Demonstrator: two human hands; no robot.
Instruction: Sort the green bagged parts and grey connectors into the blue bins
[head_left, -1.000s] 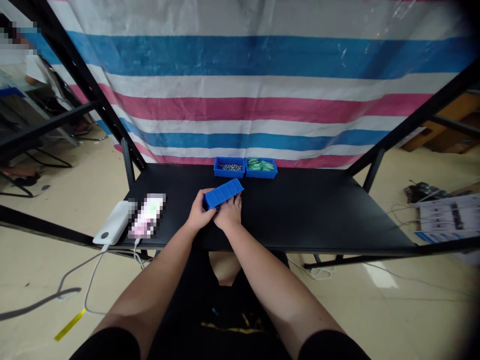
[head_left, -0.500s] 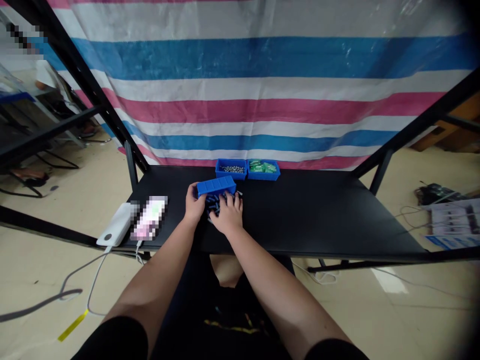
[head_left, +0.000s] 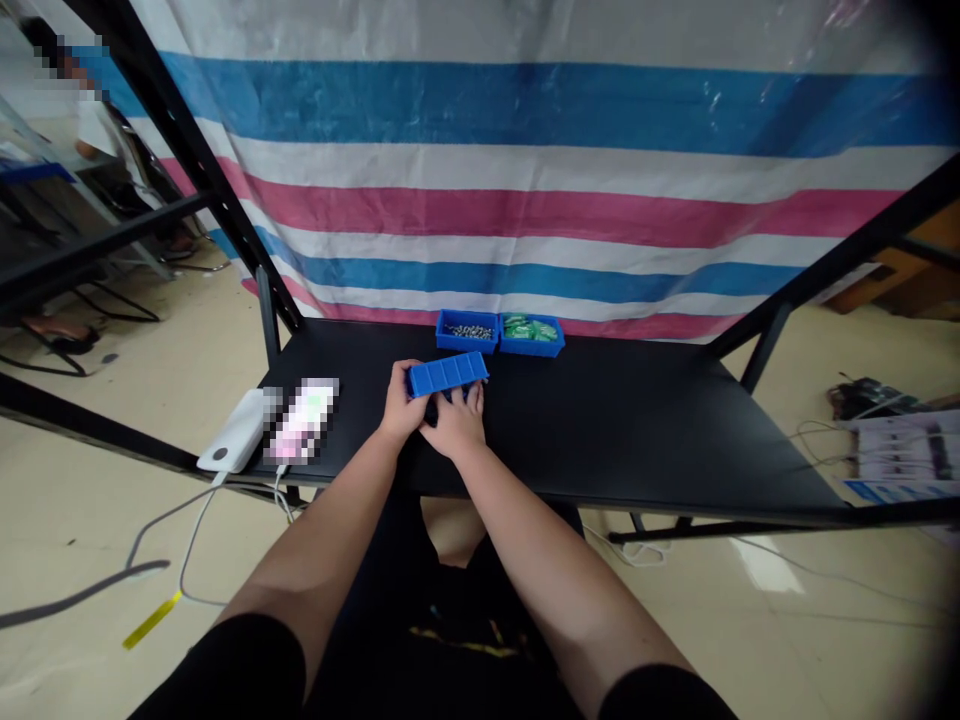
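My left hand [head_left: 403, 402] grips the left end of a small blue plastic bin [head_left: 448, 374], which is tipped so that its ribbed outer side faces up. Against the bin's near, lower side lies my right hand [head_left: 459, 425], its fingers spread and their tips partly hidden under the bin. Small dark pieces [head_left: 430, 410] show in the gap between the two hands; most of them are covered, and their kind is unclear.
Behind stand two blue bins, one with small metal parts [head_left: 471, 332], the other with green packets [head_left: 529, 328]. On the left lie a white power bank [head_left: 238, 432] and a lit phone [head_left: 304, 420] with cables. Black frame posts flank the black table [head_left: 637, 430]; a person sits far left.
The bin in my left hand has shifted slightly right and tilted further over the small pieces, hiding more of them. My right hand's fingers are now further beneath it.
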